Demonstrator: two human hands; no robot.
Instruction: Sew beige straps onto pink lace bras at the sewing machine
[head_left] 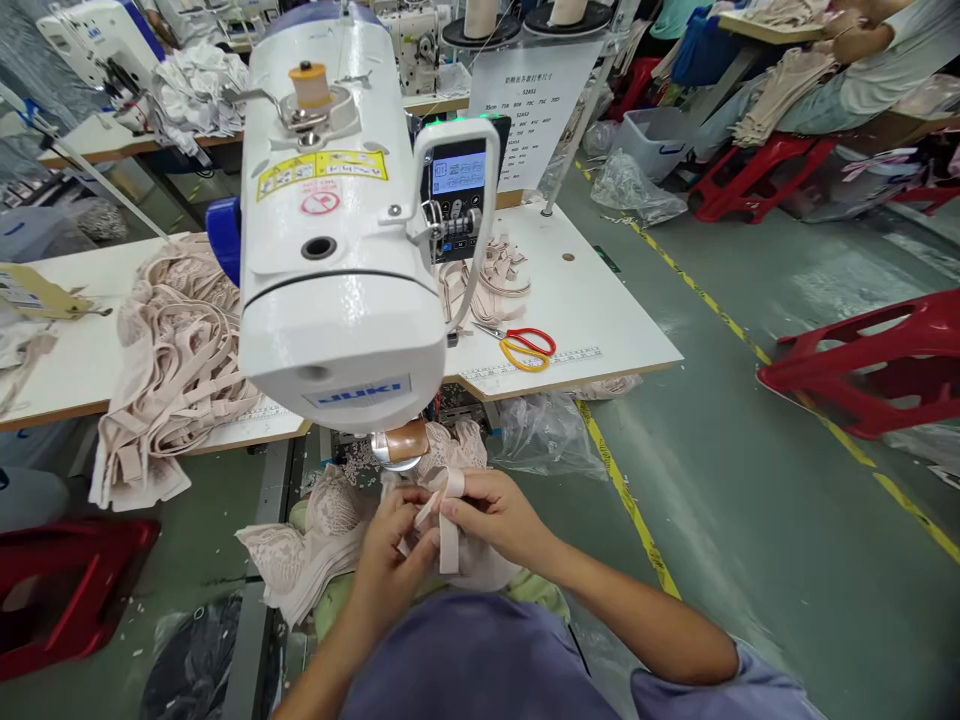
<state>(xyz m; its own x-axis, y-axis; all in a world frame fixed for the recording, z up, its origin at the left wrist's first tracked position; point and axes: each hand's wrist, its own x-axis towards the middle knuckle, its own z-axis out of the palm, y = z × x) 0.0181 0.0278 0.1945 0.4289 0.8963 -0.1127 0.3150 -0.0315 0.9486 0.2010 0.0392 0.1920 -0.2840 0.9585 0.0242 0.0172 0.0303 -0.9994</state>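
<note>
Both my hands meet just below the head of a white sewing machine point(337, 250). My left hand point(390, 560) is closed, pinching a beige elastic strap point(448, 535) from the left. From the right, my right hand point(491, 515) grips the same strap, which is looped over its index finger. Under my hands lies a beige lace garment point(300, 555) that spreads out to the left. The needle area is hidden behind the machine head and a round brown part point(401, 443).
A heap of beige straps and garments point(176, 370) hangs over the table's left part. Red-and-yellow scissors point(521, 347) lie on the white table point(600, 310) right of the machine. Red stools point(870, 365) stand on the floor. A person sits at the far right point(862, 60).
</note>
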